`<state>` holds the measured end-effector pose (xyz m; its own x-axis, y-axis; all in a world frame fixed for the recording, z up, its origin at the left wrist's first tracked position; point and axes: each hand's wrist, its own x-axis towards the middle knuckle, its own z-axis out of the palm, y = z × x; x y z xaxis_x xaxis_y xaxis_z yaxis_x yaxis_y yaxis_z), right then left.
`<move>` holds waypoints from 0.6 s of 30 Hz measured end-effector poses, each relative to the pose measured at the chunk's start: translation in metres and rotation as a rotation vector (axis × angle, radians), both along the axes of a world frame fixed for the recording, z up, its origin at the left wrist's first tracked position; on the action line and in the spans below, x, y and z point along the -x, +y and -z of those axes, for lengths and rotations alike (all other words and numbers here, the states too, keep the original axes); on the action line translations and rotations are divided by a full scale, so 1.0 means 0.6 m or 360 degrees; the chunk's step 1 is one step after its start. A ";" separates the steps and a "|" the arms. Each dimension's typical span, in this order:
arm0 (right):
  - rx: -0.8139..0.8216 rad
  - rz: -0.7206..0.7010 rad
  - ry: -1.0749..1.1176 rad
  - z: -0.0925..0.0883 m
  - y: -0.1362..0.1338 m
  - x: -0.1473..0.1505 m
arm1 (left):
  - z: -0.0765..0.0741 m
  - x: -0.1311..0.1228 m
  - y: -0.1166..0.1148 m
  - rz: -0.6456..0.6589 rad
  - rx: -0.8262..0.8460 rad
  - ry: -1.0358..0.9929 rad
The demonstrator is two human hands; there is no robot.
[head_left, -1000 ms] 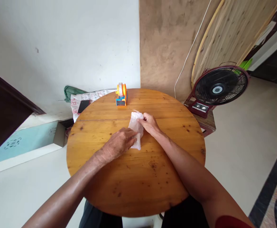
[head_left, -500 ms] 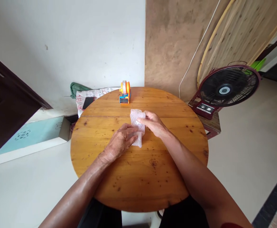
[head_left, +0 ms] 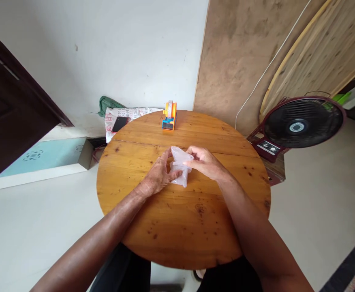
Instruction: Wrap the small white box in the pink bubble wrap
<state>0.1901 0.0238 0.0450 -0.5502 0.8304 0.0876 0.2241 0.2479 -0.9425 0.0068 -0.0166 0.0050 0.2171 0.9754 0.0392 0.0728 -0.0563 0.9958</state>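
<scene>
In the head view, both hands meet over the middle of a round wooden table (head_left: 177, 227). Between them is a small bubble-wrap packet (head_left: 180, 169), whitish and translucent, with its lower end close to the tabletop and its upper end raised. The left hand (head_left: 159, 177) grips the packet's left side, fingers curled round its edge and thumb pressed to its front. The right hand (head_left: 206, 163) pinches the packet's upper right part, fingertips closed on the wrap. Both forearms reach in from the near edge of the table.

At the far edge of the table stands an orange and blue tape dispenser (head_left: 169, 116), well apart from the hands. Behind the table on the left, a dark phone (head_left: 119, 123) lies on a printed sack (head_left: 129, 113). A maroon floor fan (head_left: 302, 126) stands to the right, beside leaning wooden boards (head_left: 317, 44).
</scene>
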 end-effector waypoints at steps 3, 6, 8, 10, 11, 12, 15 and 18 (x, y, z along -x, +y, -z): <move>-0.0032 -0.0031 -0.0070 -0.006 -0.004 0.003 | -0.008 -0.004 0.001 0.0039 0.0168 -0.0211; -0.0075 -0.0033 -0.0100 -0.012 -0.010 0.007 | -0.012 -0.005 0.003 0.0033 0.0199 -0.0183; -0.0089 -0.0064 -0.0097 -0.016 -0.016 0.009 | -0.012 -0.005 0.004 -0.0001 0.0174 -0.0152; -0.0103 -0.0096 -0.0109 -0.021 -0.025 0.010 | -0.012 -0.005 0.004 -0.0032 0.0138 -0.0153; -0.0123 -0.0107 -0.0135 -0.024 -0.029 0.010 | -0.010 -0.004 0.003 -0.0030 0.0124 -0.0159; -0.0155 -0.0111 -0.0175 -0.026 -0.032 0.011 | -0.009 -0.003 0.003 -0.0026 0.0113 -0.0164; -0.0280 -0.0099 -0.0330 -0.031 -0.039 0.012 | 0.000 0.000 0.004 0.0001 0.0103 -0.0156; -0.0404 -0.0116 -0.0466 -0.032 -0.040 0.012 | 0.007 0.004 0.006 0.0028 0.0100 -0.0172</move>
